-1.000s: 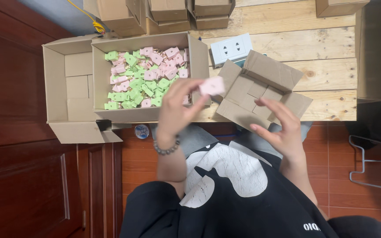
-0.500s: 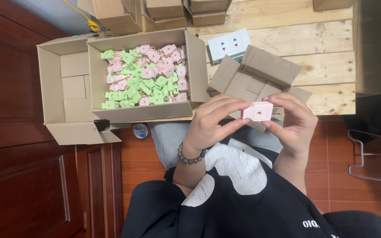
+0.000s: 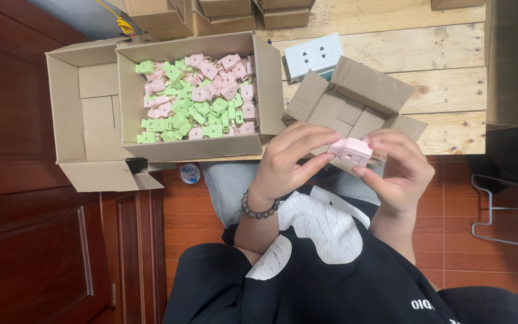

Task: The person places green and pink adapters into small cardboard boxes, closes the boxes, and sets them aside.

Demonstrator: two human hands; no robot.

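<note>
1. Both hands have drawn closer to the body since the earlier frames, and the pink plastic part (image 3: 350, 151) that was lifted beside the big box now sits between them, in front of the small open box.
2. Pale wooden tabletop (image 3: 445, 54) spans the upper right; its far edge is cut off, as are the cardboard boxes (image 3: 223, 9) along the top.
3. Dark red-brown wooden door panels (image 3: 25, 240) fill the left, with reddish floor tiles (image 3: 481, 180) at right under a wire frame (image 3: 499, 210), only partly visible.
4. Large open carton (image 3: 196, 147) holds a heap of pink and green parts (image 3: 196, 102); single pieces are hard to tell apart.
5. Small open box (image 3: 361, 90) lies behind the hands, its inside partly hidden by them.
6. White 2-socket outlet plate (image 3: 313, 55) lies just beside it.
7. Left hand (image 3: 286, 165), with a bead bracelet, pinches the pink part's left end; fingers closed on it.
8. Right hand (image 3: 400, 171) grips its right end, fingers curled over it.
9. Small round object (image 3: 190, 174) below the carton is too blurred to identify.
</note>
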